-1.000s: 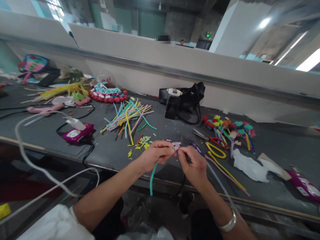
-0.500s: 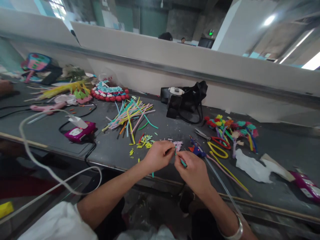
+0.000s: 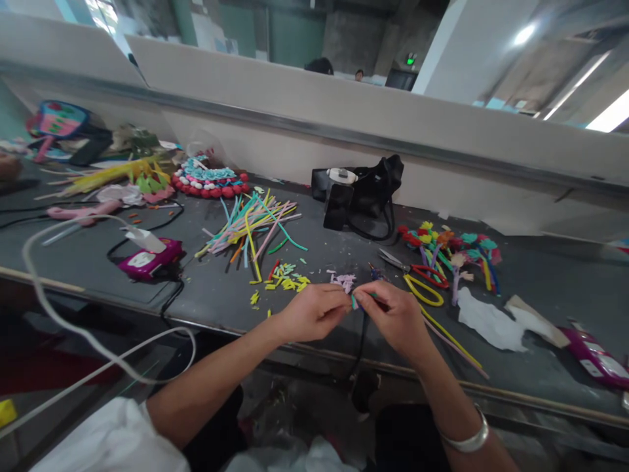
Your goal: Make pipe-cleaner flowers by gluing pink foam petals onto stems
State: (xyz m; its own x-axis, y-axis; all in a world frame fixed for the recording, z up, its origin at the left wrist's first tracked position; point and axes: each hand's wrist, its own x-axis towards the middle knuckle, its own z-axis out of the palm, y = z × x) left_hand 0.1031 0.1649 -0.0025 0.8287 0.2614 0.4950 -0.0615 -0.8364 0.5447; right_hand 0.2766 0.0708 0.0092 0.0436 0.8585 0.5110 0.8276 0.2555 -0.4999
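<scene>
A short green pipe-cleaner piece point(image 3: 354, 302) sits between my two hands above the table's front edge. My left hand point(image 3: 314, 313) is closed, its thumb and fingertips pinching at the left end of the piece. From the other side my right hand point(image 3: 396, 318) pinches it too, also closed. Behind the right hand shows a bit of the blue glue gun point(image 3: 377, 273); the rest is hidden. Small lilac clippings point(image 3: 343, 282) lie just beyond my fingertips. Scissors point(image 3: 426, 280) with red and yellow handles rest to the right of my right hand.
Yellow and green clippings point(image 3: 287, 280) and a heap of pipe cleaners point(image 3: 250, 226) lie to the left. Finished pipe-cleaner flowers point(image 3: 449, 246) and white paper point(image 3: 489, 321) are at right. A black bag point(image 3: 376, 196) stands at the back. A magenta power box point(image 3: 152, 259) has a white cable.
Both hands have shifted slightly; my right hand has turned and now covers most of the glue gun. The green piece sits between the fingertips instead of jutting below the right hand.
</scene>
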